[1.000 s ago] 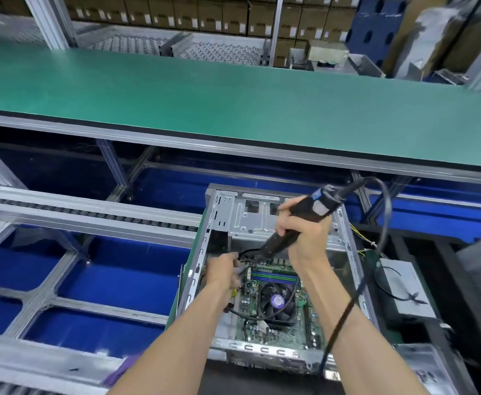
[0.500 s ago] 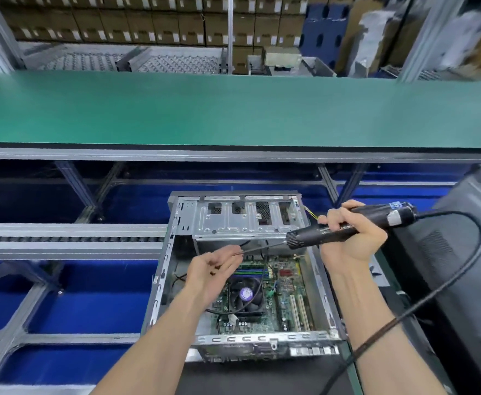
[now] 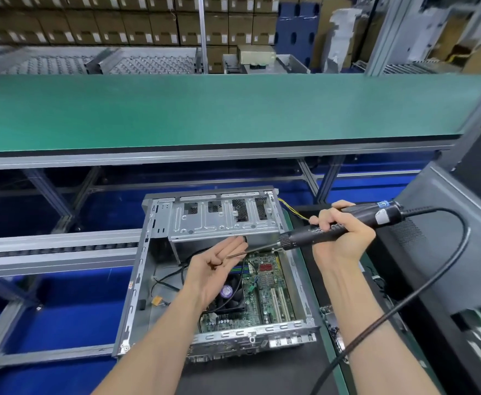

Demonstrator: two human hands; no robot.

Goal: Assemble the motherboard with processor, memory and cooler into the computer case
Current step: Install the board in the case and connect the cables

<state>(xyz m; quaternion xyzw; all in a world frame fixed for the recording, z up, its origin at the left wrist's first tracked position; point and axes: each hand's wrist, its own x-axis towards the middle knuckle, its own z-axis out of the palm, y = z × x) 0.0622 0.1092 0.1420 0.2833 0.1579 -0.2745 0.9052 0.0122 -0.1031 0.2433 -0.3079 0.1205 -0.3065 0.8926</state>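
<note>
green table (image 3: 205, 109) behind, open computer case (image 3: 136, 280) below us.
our driver (image 3: 333, 228) has lifted off the motherboard (image 3: 267, 292); right hand (image 3: 344, 238) grips it, bit tip meeting the opened, flat left hand (image 3: 219, 269), likely loading another screw.

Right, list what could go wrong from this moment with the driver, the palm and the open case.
1. The left hand lies open, palm up, over the motherboard with small dark bits, probably screws, on it; tilting could drop one onto the board.
2. The electric screwdriver in the right hand points its bit at the left palm; a slip or trigger press might jab it.
3. Its cable loops beside the computer case and could tug the aim off.
</note>
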